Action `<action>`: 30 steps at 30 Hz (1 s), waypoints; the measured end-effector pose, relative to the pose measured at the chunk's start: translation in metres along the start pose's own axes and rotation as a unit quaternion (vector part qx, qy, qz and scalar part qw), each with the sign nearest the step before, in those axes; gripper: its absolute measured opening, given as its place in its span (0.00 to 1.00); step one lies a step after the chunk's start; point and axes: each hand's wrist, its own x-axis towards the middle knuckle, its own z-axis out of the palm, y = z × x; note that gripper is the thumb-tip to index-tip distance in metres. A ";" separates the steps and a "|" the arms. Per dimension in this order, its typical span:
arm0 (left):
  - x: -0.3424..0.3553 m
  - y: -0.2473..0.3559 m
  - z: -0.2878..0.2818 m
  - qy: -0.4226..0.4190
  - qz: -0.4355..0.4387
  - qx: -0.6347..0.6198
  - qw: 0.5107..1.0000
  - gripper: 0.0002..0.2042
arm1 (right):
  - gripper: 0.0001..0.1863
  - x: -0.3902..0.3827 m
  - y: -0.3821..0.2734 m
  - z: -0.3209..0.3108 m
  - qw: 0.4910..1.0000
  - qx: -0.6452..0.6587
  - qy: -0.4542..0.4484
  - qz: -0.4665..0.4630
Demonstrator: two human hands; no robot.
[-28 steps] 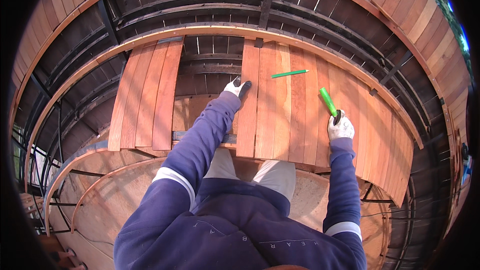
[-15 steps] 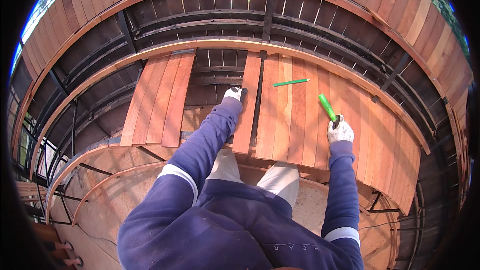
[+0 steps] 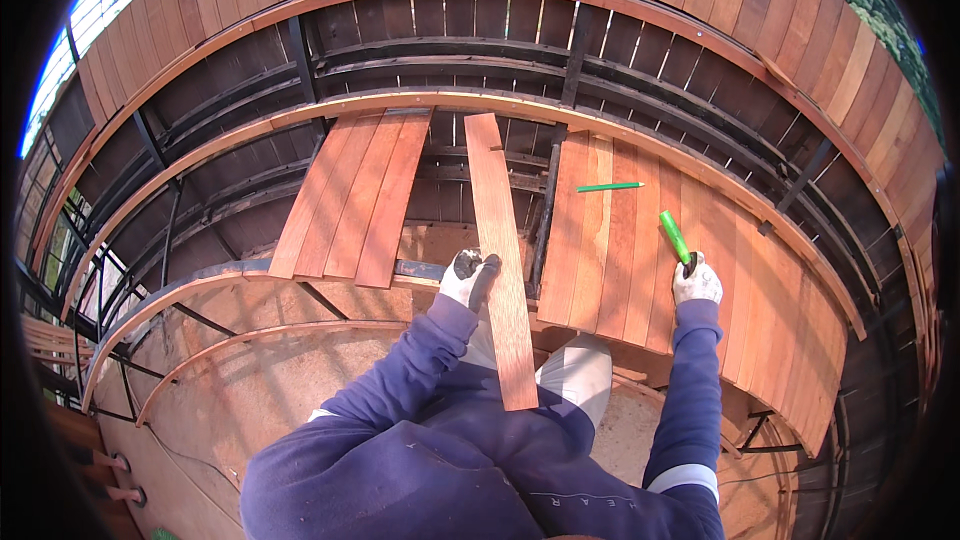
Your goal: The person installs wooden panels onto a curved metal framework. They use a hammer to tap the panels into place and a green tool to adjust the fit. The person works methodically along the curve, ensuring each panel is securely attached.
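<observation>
My left hand (image 3: 467,278), in a white glove with dark fingers, is closed on the edge of a loose wooden slat (image 3: 497,230). The slat is lifted and tilted, its near end over my lap, and a small notch shows near its far end. In my right hand (image 3: 697,280), gloved alike, is a bright green rod-shaped tool (image 3: 674,234); the fist hides its lower part. That hand is over the right-hand run of slats (image 3: 625,260). A green pencil (image 3: 611,187) lies across those slats, left of the tool.
Left of the gap, several slats (image 3: 350,200) lie side by side on the dark metal frame (image 3: 545,205). A curved wooden rail (image 3: 440,100) runs behind the slats, with a slatted backrest (image 3: 470,15) beyond. Below is a dusty floor (image 3: 270,370), with a thin curved strip (image 3: 290,333) above it.
My left hand has drawn the slat out of its place beside the right-hand run, toward me, and tilted it. My right hand keeps hold of the green tool. The view has shifted slightly.
</observation>
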 end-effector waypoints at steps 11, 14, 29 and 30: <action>-0.038 0.056 0.001 -0.186 0.038 -0.100 0.977 0.11 | 0.18 -0.071 -0.065 -0.112 0.957 0.176 0.182 -0.143; -0.038 0.063 0.013 -0.235 0.018 -0.123 0.964 0.12 | 0.20 -0.122 -0.108 -0.167 0.909 0.415 -0.035 -0.023; -0.029 0.124 0.140 -0.416 0.042 -0.141 0.898 0.18 | 0.20 -0.291 -0.015 -0.157 0.929 0.335 -0.061 0.144; -0.031 0.114 0.147 -0.434 0.026 -0.111 0.894 0.15 | 0.19 -0.305 -0.001 -0.148 0.925 0.326 -0.083 0.176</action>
